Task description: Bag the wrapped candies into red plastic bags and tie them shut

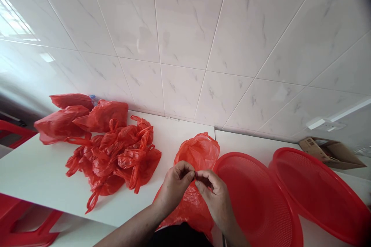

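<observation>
As I watch lower centre, left hand (pixel 175 186) and right hand (pixel 216 195) pinch dark piece (pixel 196 175), long axis unclear; red bag (pixel 198 148) beneath, contents unclear.

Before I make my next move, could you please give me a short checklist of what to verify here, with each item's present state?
1. Small dark item pinched at the fingertips: ok, between the left grip and right grip.
2. A hand free for something else: not ok, both are at that item.
3. Loose red bag open: ok, its mouth gapes just beyond the hands.
4. Tied red bags apart from the loose bag: ok, heaped to the left with white tabletop between.
5. Nearer red basket clear of the right forearm: cannot tell, they overlap in this view.
</observation>
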Demonstrator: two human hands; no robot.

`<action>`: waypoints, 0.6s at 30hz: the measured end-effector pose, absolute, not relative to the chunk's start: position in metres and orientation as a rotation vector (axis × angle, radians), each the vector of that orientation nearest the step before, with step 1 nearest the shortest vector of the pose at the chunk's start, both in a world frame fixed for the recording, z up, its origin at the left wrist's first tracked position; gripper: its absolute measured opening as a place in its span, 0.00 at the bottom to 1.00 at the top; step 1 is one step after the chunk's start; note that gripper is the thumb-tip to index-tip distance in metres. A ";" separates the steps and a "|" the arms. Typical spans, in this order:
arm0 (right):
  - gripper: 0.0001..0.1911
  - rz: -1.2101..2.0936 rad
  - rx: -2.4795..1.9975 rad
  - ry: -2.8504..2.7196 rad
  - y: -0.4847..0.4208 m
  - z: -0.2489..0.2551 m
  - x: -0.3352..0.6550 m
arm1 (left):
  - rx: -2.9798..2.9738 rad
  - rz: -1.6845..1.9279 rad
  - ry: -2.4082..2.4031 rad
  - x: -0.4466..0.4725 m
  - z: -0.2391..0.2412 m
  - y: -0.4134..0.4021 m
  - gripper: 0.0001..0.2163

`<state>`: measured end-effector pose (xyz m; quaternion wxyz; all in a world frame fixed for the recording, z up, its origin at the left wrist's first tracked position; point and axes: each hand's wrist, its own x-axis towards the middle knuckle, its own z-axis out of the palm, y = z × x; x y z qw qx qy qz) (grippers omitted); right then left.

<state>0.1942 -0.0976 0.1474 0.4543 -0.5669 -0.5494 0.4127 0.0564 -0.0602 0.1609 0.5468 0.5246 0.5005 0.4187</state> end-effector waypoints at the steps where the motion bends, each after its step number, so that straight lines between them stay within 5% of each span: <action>1: 0.08 1.028 -1.401 -1.350 -0.098 0.147 0.194 | 1.291 0.990 1.202 0.056 0.159 -0.061 0.04; 18: 0.07 0.967 -1.448 -1.345 -0.098 0.140 0.192 | 1.417 0.878 1.239 0.053 0.152 -0.064 0.05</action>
